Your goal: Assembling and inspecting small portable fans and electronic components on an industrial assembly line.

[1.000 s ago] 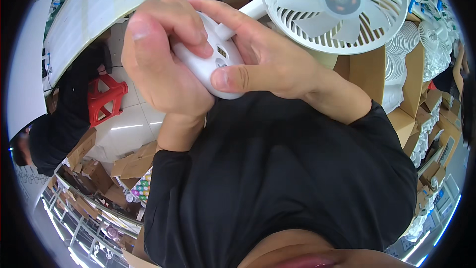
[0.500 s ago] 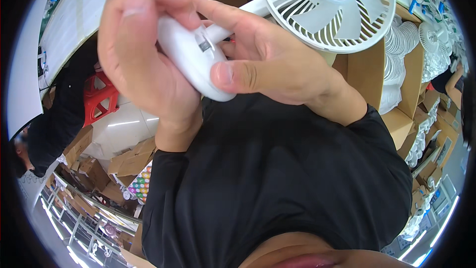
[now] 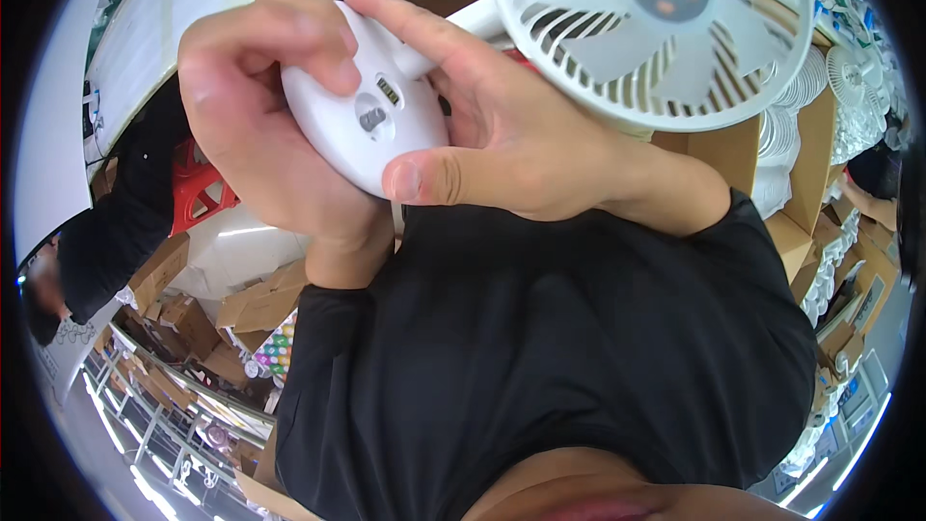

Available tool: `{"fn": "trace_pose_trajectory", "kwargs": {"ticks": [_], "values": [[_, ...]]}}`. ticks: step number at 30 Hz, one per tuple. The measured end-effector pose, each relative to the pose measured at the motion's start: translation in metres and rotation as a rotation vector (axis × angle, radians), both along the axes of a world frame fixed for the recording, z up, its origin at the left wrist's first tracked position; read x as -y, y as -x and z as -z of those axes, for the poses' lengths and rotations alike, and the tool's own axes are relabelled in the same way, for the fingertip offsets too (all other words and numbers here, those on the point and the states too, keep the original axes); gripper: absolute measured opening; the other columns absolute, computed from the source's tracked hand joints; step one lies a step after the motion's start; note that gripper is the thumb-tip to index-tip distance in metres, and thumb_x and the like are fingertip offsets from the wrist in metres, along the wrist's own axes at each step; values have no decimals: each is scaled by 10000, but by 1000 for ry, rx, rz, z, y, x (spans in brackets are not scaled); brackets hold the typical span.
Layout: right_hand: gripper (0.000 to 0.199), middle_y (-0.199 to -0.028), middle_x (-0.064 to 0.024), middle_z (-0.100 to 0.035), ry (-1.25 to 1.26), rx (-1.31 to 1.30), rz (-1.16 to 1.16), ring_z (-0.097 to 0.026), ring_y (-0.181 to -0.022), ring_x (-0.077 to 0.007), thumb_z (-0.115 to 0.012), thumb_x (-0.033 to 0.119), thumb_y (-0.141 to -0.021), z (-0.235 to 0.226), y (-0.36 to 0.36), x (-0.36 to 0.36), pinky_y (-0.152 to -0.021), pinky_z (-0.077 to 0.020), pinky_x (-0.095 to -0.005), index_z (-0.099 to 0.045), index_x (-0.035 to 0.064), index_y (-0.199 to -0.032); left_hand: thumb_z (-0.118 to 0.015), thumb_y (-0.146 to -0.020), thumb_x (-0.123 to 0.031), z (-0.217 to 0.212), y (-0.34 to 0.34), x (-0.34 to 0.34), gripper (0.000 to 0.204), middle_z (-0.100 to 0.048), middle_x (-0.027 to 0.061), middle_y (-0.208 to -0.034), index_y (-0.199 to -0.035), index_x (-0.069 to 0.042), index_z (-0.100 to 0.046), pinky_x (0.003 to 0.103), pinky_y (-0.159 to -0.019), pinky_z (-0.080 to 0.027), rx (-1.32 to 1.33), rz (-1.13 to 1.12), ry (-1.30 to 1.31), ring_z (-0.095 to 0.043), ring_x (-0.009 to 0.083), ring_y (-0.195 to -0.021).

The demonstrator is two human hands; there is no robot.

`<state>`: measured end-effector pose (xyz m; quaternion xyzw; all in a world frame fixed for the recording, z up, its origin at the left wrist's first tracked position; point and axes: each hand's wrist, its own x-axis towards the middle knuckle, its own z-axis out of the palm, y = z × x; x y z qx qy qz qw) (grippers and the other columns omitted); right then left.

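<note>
A white fan (image 3: pixel 617 50) is held up in front of the person's chest, tilted, its round slatted head toward the upper right. Broad pale blades surround a grey hub with orange patches; a slim white neck (image 3: pixel 479 21) runs down to a smooth, glossy, oval base (image 3: pixel 323 106) bearing a small dark rectangular panel and a grey knob in a round recess. The left hand (image 3: pixel 253 111) is clamped on the base's left side, fingers curled over it; the right hand (image 3: pixel 516 140) grips the other side, thumb on the lower rim. Beyond are a pale worktop (image 3: pixel 227 5), a red stool (image 3: pixel 200 188) and, rightward, an open cardboard box (image 3: pixel 719 159).
</note>
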<state>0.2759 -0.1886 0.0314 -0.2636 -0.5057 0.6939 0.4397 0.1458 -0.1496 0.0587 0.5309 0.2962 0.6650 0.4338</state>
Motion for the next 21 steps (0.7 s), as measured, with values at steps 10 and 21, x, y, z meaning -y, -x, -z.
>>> {"fn": "trace_pose_trajectory", "kwargs": {"ticks": [10, 21], "values": [[1000, -1516, -274, -230, -68, -144, 7, -314, -1369, -378, -713, 269, -858, 11, 7, -5, -1115, -267, -442, -36, 50, -1560, -246, -1037, -369, 8, 9, 1, 502, -555, 75, -694, -836, -38, -565, 279, -677, -418, 176, 266, 114, -485, 137, -652], [1027, -1550, -291, -129, -211, -34, -120, -266, -1393, -406, -704, 283, -851, 11, -1, -9, -1134, -225, -446, -2, 31, -1555, -255, -1027, -365, 11, -7, 17, 483, -530, 67, -691, -853, -33, -560, 295, -680, -420, 9, -22, 64, -465, 159, -644]]}}
